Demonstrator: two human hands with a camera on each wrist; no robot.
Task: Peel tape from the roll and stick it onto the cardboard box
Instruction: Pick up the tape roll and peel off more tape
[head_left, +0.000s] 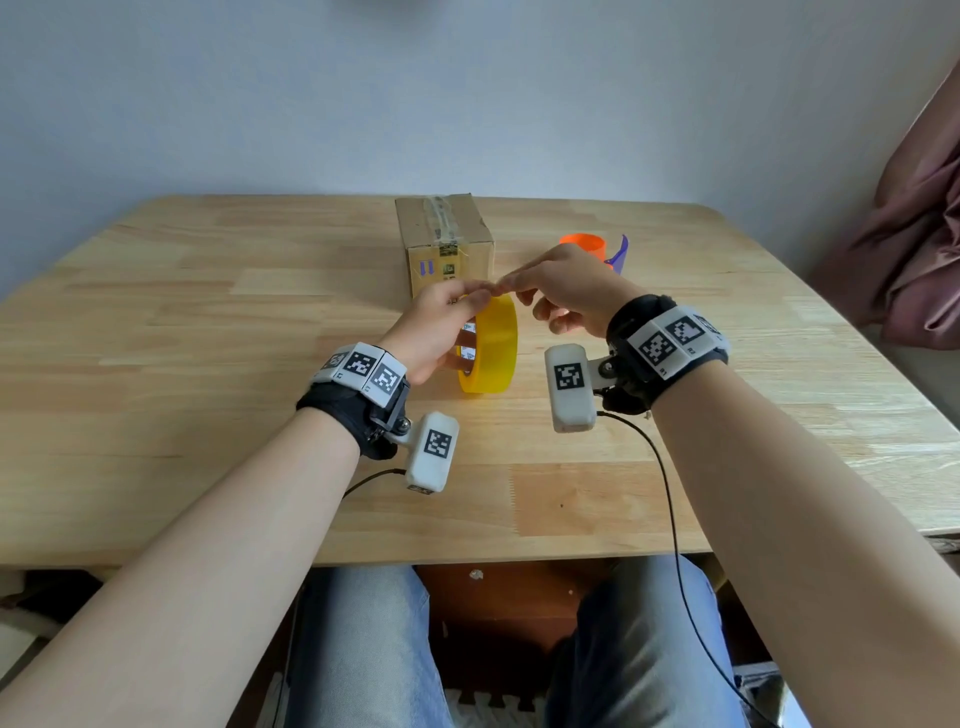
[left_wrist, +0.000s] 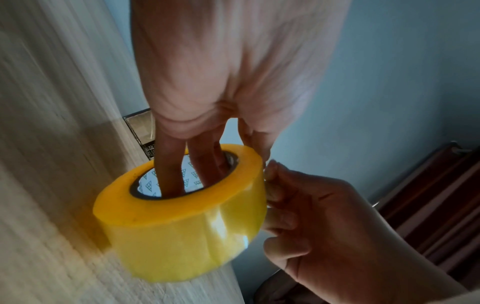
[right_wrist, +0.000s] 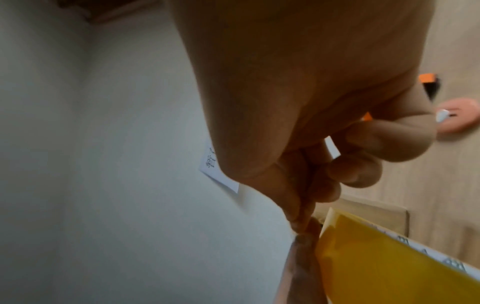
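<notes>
A yellow tape roll (head_left: 491, 348) stands on edge on the wooden table (head_left: 208, 322). My left hand (head_left: 457, 312) holds it, with fingers (left_wrist: 168, 164) pushed through the core and the thumb over the rim. My right hand (head_left: 506, 285) pinches thumb and forefinger together at the roll's upper rim, on the outer layer of tape. The other right fingers are curled against the roll (left_wrist: 182, 216). The pinch (right_wrist: 303, 226) sits right beside the roll (right_wrist: 376, 257); any lifted strip is too thin to make out. The cardboard box (head_left: 444, 244), with old tape on top, stands just behind the roll.
An orange cup-like object (head_left: 583, 244) and a purple piece (head_left: 621, 254) sit behind my right hand. Pink fabric (head_left: 914, 234) lies off the table's right edge. Cables hang from both wrist cameras over the table's near edge.
</notes>
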